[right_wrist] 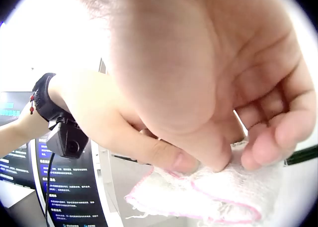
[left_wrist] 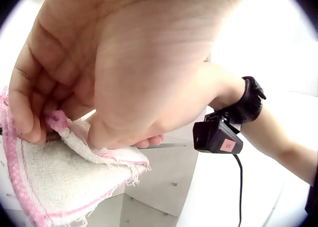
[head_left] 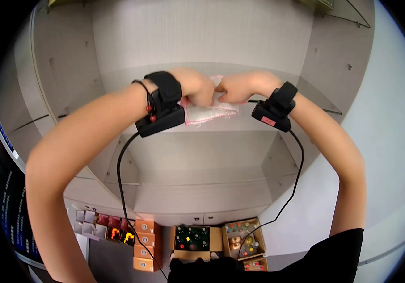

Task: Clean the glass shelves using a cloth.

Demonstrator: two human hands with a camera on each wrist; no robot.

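**Both hands on a scruffy white cloth with pink trim**

So I've got this cloth (head_left: pixel 207 114) bunched up between my hands, in front of the pale cabinet (head_left: pixel 202 33), close to the dark edge of a glass shelf (head_left: pixel 332 112). Can't tell whether it's actually touching the glass.

My left hand (head_left: pixel 200 88) is clamped on it, fingers curled round the folded fabric. My right hand (head_left: pixel 238 88) is right beside it, thumb and finger pinching the same cloth.

Looks-wise: off-white, loose gauzy weave, you can see the individual threads from the left wrist. It's folded over on itself in layers, with the lower part hanging down in a floppy corner. Pink runs along the borders, a thick fuzzy band down one side and thinner lines elsewhere, plus a scrunched pink bit poking out by my left fingers. The edges are properly frayed, loose white threads dangling all over. From the right wrist it's mostly blown out to plain white, though the pink lines still show
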